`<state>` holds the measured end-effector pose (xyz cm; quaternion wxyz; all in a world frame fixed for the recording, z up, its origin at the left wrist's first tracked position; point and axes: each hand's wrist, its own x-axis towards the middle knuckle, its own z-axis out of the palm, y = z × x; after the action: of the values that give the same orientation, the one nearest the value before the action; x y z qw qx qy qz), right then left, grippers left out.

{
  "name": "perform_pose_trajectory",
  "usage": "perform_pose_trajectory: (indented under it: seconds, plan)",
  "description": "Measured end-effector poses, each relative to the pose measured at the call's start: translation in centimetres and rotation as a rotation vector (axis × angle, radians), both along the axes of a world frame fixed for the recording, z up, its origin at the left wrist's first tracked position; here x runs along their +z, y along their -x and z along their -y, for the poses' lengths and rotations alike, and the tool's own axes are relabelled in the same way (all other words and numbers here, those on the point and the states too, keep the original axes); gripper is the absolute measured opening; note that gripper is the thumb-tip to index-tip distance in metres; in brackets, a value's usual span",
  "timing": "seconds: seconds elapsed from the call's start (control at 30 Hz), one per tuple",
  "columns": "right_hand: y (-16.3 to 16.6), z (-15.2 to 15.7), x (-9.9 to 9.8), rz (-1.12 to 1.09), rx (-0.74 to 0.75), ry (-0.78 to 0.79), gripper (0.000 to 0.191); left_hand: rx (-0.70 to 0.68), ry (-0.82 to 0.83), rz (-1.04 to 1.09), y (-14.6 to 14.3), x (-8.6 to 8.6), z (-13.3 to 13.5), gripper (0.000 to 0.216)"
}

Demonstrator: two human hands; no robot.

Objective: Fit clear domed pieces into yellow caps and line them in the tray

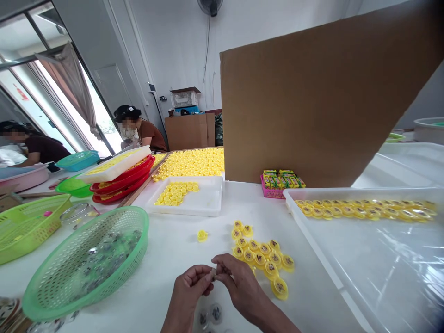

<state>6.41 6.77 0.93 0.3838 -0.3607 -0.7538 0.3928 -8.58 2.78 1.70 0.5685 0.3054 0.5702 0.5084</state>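
My left hand (191, 290) and my right hand (241, 283) meet above the white table, thumbs and fingertips pinched together. Whatever lies between the fingertips is too small and hidden to make out. Just beyond my right hand, several round yellow pieces with printed pictures (264, 248) form a cluster. One plain yellow piece (202, 236) stands alone ahead of my hands. Below my fingers, some clear round covers with dark prints (215, 313) lie on the tabletop.
On the left is a green oval basket (34, 280) of clear parts. A white tray (212, 210) holds yellow pieces; a larger tray (322, 254) has rows at right. Beyond are a pink basket (272, 192), a cardboard sheet (294, 106), red trays (121, 187) and two people.
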Motion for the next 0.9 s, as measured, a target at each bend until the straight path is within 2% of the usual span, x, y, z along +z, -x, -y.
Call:
perform_pose_trajectory:
  seconds: [0.1, 0.2, 0.3, 0.4, 0.5, 0.63, 0.7, 0.8, 0.9]
  plan:
    - [0.3, -0.2, -0.3, -0.040, -0.074, 0.050, 0.025, 0.079, -0.004, -0.022, -0.3, -0.2, -0.5, 0.039]
    - [0.5, -0.1, -0.2, 0.010, -0.097, 0.042, 0.022, 0.110, -0.019, 0.085, -0.8, 0.1, -0.7, 0.034]
    - [0.5, 0.1, -0.2, 0.160, -0.136, -0.101, 0.012, 0.050, -0.020, 0.169, -1.4, 0.5, -0.9, 0.031]
    - [0.6, 0.2, -0.7, 0.264, -0.198, -0.270, 0.017, 0.038, 0.001, 0.170, -2.0, 0.5, -1.0, 0.030]
    - [0.6, 0.1, -1.3, 0.293, -0.253, -0.363, 0.021, 0.018, -0.001, 0.127, -2.3, 0.3, -1.2, 0.029]
    - [0.4, -0.3, -1.5, 0.288, -0.313, -0.396, 0.027, -0.099, -0.056, -0.067, -1.4, 0.4, -2.5, 0.024]
    - [0.3, -0.5, -1.3, 0.279, -0.311, -0.363, 0.029, -0.110, -0.138, -0.281, -0.1, 0.5, -4.1, 0.023]
    - [0.1, -0.7, -1.1, 0.231, -0.259, -0.296, 0.033, -0.044, -0.351, -0.658, 2.2, 0.4, -7.3, 0.026]
    - [0.0, -0.7, -1.2, 0.183, -0.190, -0.252, 0.038, -0.205, -0.446, -0.733, 3.8, -0.4, -9.8, 0.033]
